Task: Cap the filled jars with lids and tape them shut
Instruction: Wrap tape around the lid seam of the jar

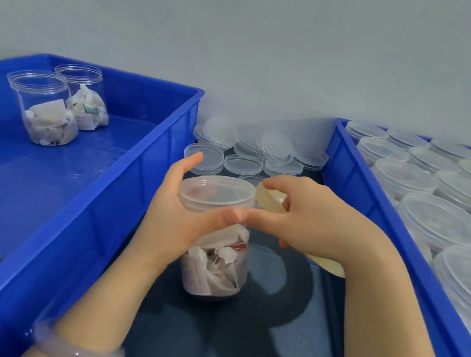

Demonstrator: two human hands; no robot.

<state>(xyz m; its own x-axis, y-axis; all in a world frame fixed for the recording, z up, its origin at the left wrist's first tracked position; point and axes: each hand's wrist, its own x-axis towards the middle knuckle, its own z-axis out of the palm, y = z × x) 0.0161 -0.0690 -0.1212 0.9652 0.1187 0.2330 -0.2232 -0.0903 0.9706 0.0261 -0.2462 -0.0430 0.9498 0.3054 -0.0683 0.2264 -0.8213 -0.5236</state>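
Head view | capped jar point(216, 236) stood on worktop point(278, 353) between blue bins | left hand point(173, 215) grip clamped on lid point(216, 194) | right hand point(313, 220) grip pinched on tape roll point(271, 199) | risk judged: tape could wrinkle or miss seam if jar turned.

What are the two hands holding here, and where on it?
Left hand grips the capped jar around its lid and neck. Right hand holds a tape roll by its rim.

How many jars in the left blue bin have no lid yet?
2, both in the bin's far corner: one open jar in front, the other open jar just behind it. Blurry jars at the bin's near left edge can't be judged.
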